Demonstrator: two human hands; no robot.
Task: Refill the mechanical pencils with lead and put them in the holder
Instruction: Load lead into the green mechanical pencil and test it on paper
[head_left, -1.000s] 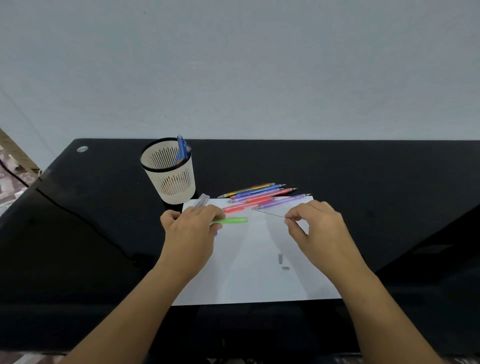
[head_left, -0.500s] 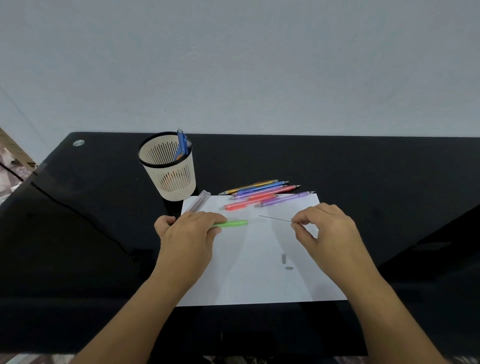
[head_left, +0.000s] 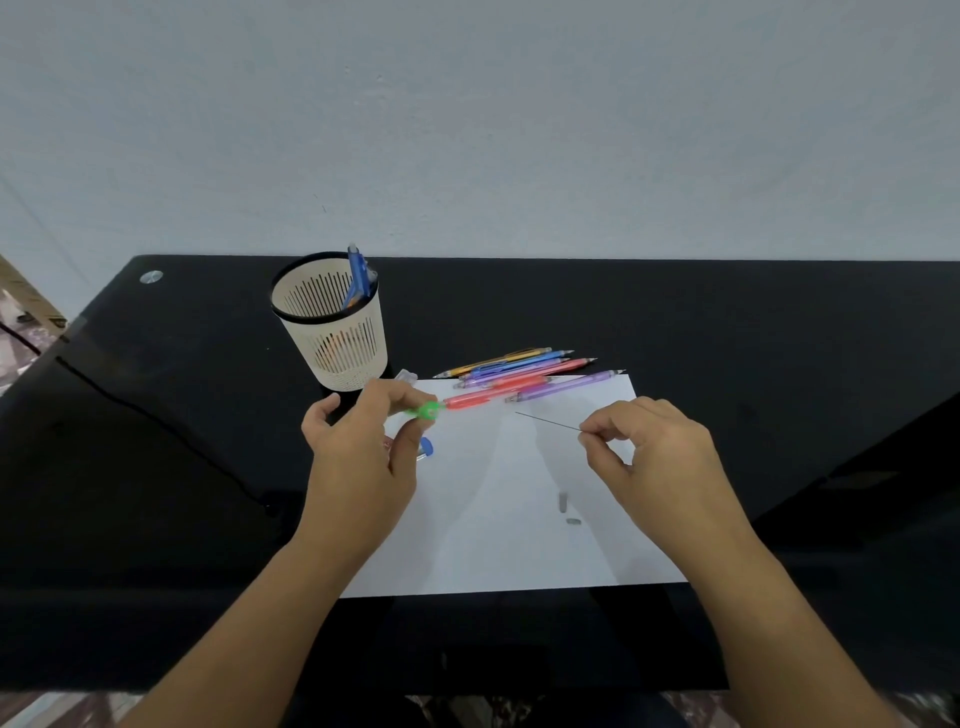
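Thumb and curled fingers of the left hand (head_left: 363, 457) grip a green plastic mechanical pencil (head_left: 428, 411) over the far left corner of a white paper sheet (head_left: 519, 551). The pencil points almost at the camera, so only its round end shows. Its barrel is hidden in the hand, and which end faces out cannot be told.

The right hand (head_left: 654, 452) pinches a thin dark lead stick (head_left: 548, 421) between thumb and forefinger. The free tip aims left at the pencil, with a gap between them.

A blue-capped clear tube (head_left: 426, 448) lies under the left hand, mostly covered. One clear plastic end (head_left: 405, 375) pokes out behind the knuckles.

About five loose coloured mechanical pencils (head_left: 519, 371) lie bunched across the sheet's far edge. They overlap, so the count is unsure. Two small grey bits (head_left: 563, 503) sit on the paper.

One cream slotted holder with a black rim (head_left: 332, 338) stands just beyond the left hand. One blue pencil (head_left: 357, 275) leans in it, and an orange shape behind the slots is unclear.

The black glass table (head_left: 727, 322) shows wide dark surface right of the sheet and behind the pencils. The sheet's near edge lies close to the table's front edge. A black cable (head_left: 156, 421) crosses the left side.
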